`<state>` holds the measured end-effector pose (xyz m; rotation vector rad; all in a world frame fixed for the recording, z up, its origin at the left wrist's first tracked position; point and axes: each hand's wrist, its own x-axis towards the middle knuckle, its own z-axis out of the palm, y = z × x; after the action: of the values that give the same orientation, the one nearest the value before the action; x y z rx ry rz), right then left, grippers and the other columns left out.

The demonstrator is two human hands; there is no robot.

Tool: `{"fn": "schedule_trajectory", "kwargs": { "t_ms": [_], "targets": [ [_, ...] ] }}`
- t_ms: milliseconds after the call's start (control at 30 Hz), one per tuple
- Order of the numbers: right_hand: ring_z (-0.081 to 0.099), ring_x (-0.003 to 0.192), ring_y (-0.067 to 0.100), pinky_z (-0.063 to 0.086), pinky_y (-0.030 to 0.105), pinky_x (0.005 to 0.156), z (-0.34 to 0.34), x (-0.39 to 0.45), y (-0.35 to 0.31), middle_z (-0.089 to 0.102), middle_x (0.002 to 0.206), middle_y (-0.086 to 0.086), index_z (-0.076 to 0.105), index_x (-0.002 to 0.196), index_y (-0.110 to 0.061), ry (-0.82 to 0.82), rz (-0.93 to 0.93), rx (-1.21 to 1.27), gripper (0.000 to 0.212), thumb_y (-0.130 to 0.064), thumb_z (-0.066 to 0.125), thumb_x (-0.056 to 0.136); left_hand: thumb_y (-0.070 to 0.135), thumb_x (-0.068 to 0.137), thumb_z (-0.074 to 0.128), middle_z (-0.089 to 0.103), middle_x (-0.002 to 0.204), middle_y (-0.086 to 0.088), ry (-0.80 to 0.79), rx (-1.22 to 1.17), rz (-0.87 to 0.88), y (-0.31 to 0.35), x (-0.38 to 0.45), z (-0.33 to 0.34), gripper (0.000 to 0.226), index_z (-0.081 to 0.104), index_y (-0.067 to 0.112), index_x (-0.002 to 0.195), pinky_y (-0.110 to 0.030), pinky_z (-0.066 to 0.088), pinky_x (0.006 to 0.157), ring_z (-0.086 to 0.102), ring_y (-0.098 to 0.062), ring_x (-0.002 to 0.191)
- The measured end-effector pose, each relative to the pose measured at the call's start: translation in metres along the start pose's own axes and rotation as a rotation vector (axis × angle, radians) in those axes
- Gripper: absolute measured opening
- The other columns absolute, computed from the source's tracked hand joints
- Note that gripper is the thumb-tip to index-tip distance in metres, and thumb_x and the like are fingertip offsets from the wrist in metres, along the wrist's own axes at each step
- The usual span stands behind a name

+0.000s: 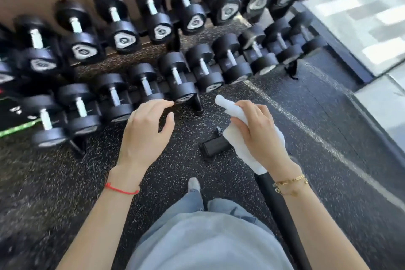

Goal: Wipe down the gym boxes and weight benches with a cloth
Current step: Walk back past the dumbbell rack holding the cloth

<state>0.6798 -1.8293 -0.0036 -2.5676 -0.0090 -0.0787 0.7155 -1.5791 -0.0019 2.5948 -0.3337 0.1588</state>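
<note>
My right hand [259, 136] grips the crumpled white cloth [243, 140] over a black padded bar [278, 210]; my left hand [146, 131] hangs loose, holding nothing, just this side of the black dumbbell rack [153, 68].

Nothing can be read. The silver end plates [123, 41] on the dumbbells of the rack's upper row carry dark marks, too blurred to make out. White marks on the black and green mat [13, 114] left of the rack's lower row are likewise illegible.
</note>
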Motion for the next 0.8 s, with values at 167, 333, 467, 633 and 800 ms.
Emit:
{"fn": "schedule_trajectory", "kwargs": {
  "t_ms": [167,333,467,633,800],
  "targets": [
    [0.047,0.107,0.03,0.042,0.046,0.09,0.007,-0.012,-0.018,0.063,0.116,0.003,0.054,0.124,-0.009,-0.114,-0.189,-0.01,0.029,-0.027,0.05,0.101,0.021,0.097,0.054,0.065,0.124,0.0,0.128,0.025,-0.188,-0.002,-0.067,-0.018,0.028,0.064,0.014,0.122,-0.041,0.045,0.106,0.058,-0.02,0.118],
    [0.046,0.108,0.028,0.039,0.044,0.094,0.024,-0.022,-0.048,0.062,0.118,0.003,0.053,0.126,-0.009,-0.242,-0.374,-0.008,0.032,-0.028,0.049,0.101,0.021,0.097,0.052,0.065,0.124,-0.001,0.223,0.049,-0.379,-0.007,-0.142,-0.029,0.029,0.064,0.014,0.122,-0.032,0.042,0.106,0.058,-0.018,0.117],
    [0.046,0.11,0.026,0.038,0.041,0.096,0.048,-0.029,-0.083,0.062,0.121,0.003,0.053,0.128,-0.01,-0.34,-0.494,0.012,0.033,-0.029,0.05,0.101,0.022,0.097,0.051,0.065,0.124,-0.002,0.297,0.079,-0.519,-0.018,-0.193,-0.043,0.029,0.064,0.013,0.122,-0.032,0.042,0.106,0.058,-0.02,0.117],
    [0.045,0.111,0.026,0.038,0.04,0.098,0.086,-0.03,-0.137,0.062,0.121,0.002,0.052,0.127,-0.009,-0.436,-0.63,0.032,0.033,-0.029,0.051,0.101,0.019,0.096,0.055,0.065,0.124,-0.003,0.39,0.116,-0.69,-0.046,-0.238,-0.062,0.028,0.064,0.013,0.122,-0.038,0.045,0.105,0.059,-0.022,0.117],
    [0.045,0.111,0.024,0.038,0.038,0.098,0.139,-0.021,-0.212,0.062,0.12,0.002,0.053,0.127,-0.01,-0.491,-0.752,0.033,0.034,-0.031,0.051,0.101,0.022,0.097,0.053,0.064,0.126,-0.002,0.465,0.14,-0.829,-0.095,-0.269,-0.094,0.029,0.063,0.015,0.123,-0.036,0.044,0.104,0.058,-0.02,0.118]
  ]
}}
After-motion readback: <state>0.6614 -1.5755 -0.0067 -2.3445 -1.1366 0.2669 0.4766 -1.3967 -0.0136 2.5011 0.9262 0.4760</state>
